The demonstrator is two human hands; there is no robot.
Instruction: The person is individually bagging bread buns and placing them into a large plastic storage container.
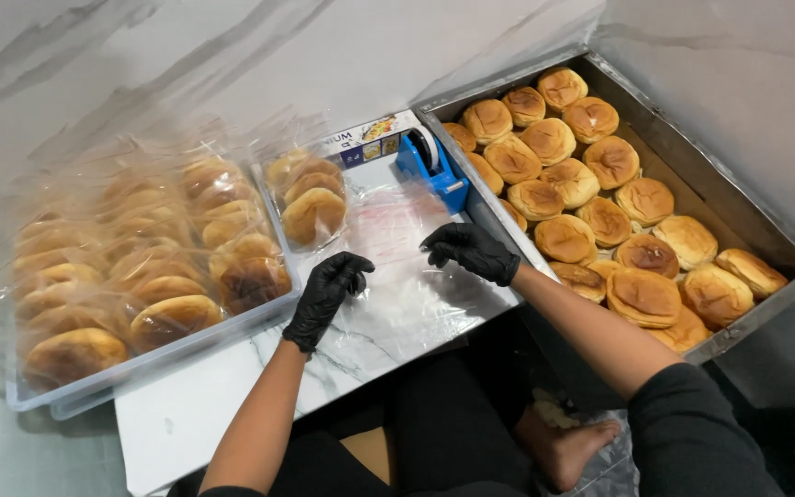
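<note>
Pinching clear plastic bag [397, 276], both hands' fingers [353, 272]; tray [738, 221] of buns [641, 294] (unbagged) beside.

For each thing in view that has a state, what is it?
Left hand: gloved, pinching the clear bag.
Right hand: gloved, pinching the same bag.
Clear bag: empty, flat on the board.
Metal tray: full of unwrapped buns.
Plastic bin: full of bagged buns.
Tape dispenser: upright, untouched.
</note>
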